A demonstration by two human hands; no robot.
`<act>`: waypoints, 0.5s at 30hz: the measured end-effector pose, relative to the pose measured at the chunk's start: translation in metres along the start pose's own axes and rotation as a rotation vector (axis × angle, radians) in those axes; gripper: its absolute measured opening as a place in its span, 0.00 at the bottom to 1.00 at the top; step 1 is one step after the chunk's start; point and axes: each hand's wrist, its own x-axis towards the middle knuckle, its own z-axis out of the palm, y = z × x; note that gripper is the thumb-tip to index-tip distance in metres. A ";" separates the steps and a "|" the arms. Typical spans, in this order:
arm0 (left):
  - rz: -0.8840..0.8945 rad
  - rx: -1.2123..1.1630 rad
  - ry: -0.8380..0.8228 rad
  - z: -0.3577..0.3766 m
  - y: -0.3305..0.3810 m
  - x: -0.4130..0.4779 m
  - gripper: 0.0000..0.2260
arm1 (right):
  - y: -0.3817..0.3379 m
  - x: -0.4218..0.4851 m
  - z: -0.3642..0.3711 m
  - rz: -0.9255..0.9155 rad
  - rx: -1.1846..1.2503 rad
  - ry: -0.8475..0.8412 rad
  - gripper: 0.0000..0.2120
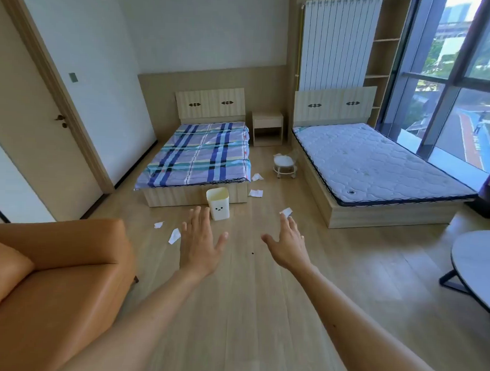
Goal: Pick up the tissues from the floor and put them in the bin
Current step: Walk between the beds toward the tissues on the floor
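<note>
Five tissues are seen scattered on the wooden floor (247,310), none yet gathered; two lie to the left of the bin (218,203) — a small scrap (158,224) and a longer folded piece (174,236) — while one (286,212) lies to the right of the bin, just beyond the fingertips of the right hand (287,246) as seen from the head camera, and two more, one (256,193) and another (257,177), lie further off by the foot corner of the checked bed (200,153). The bin stands upright and open-topped against the foot of that bed. Both hands are held out over the floor with fingers spread and nothing in them; the left hand (201,240) hovers between the folded piece and the bin. The tissues are judged to be very light, soft and crumpled, with no stiffness to speak of; they are likely to be shifted by any brush or draught, and to tear rather than break. A raised crease or a lifted corner is probably the best place to be pinched — a flat part would have to be scraped off the boards; little force should be needed, and several could be bunched in one hand before being dropped in the bin.
</note>
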 end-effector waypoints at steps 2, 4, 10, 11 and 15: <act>-0.040 -0.071 0.011 0.016 0.008 0.015 0.34 | 0.007 0.019 -0.003 0.029 0.037 0.009 0.40; -0.072 -0.123 -0.017 0.031 0.017 0.027 0.34 | 0.014 0.037 -0.002 0.065 0.067 -0.004 0.40; -0.148 -0.327 -0.040 0.090 0.028 0.076 0.33 | 0.032 0.105 0.024 0.112 0.138 -0.032 0.39; -0.164 -0.369 -0.038 0.099 0.028 0.086 0.33 | 0.034 0.117 0.029 0.124 0.157 -0.029 0.39; -0.230 -0.507 -0.056 0.140 0.021 0.138 0.33 | 0.041 0.181 0.052 0.167 0.201 -0.019 0.39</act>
